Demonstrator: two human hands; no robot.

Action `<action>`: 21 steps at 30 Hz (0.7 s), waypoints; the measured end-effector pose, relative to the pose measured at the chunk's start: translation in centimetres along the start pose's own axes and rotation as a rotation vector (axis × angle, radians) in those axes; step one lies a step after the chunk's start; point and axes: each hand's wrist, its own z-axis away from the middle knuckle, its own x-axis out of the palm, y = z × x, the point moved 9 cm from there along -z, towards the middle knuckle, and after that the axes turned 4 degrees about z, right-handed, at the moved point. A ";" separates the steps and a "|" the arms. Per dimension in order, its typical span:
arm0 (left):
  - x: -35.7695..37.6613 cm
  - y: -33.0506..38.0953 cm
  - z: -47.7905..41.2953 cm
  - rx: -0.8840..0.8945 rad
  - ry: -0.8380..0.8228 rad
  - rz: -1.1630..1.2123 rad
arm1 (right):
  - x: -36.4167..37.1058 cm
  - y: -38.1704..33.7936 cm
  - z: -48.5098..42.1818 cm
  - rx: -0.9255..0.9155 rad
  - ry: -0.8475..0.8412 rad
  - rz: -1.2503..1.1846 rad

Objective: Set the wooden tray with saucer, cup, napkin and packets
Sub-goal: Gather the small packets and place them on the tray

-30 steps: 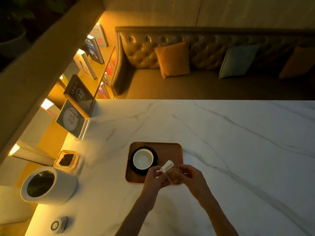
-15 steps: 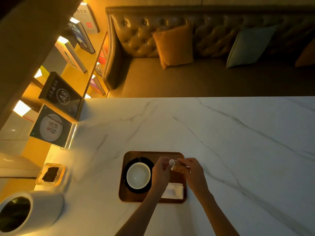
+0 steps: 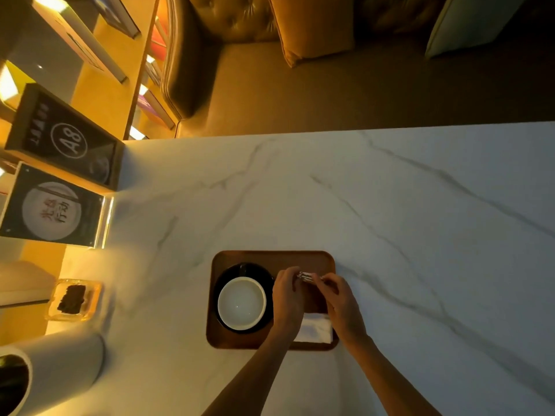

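The wooden tray [image 3: 270,257] lies on the marble table. On its left half a white cup [image 3: 241,304] stands on a black saucer [image 3: 229,270]. A white napkin [image 3: 315,328] lies flat in the tray's near right corner, partly covered by my wrists. My left hand [image 3: 287,295] and my right hand [image 3: 339,298] meet over the tray's right half, fingertips pinched on the small packets [image 3: 305,276], which they hold just above the wood. Most of the packets are hidden by my fingers.
A white cylindrical bin [image 3: 51,373] stands at the near left. Beside it is a small glass dish [image 3: 73,299] with dark contents. Two sign stands [image 3: 57,205] are at the table's left edge. A sofa with cushions [image 3: 312,25] lies beyond the far edge.
The napkin left my hands and now lies on the tray. Both hands moved farther over the tray's right half with the packets. The camera tilted down and closer.
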 end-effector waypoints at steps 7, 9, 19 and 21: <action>0.2 -0.4 -1.0 -0.040 -0.024 0.000 | -0.2 0.1 -1.9 0.087 -0.028 -0.071; 0.3 -0.8 -0.9 -0.070 -0.051 -0.071 | 0.1 0.2 -2.5 0.133 -0.037 -0.041; 0.2 -0.4 -0.3 -0.111 -0.039 -0.229 | 0.4 0.0 -2.7 0.241 -0.043 -0.002; 0.2 -0.7 0.0 -0.122 -0.021 -0.220 | 0.6 0.6 -2.3 0.271 -0.064 -0.012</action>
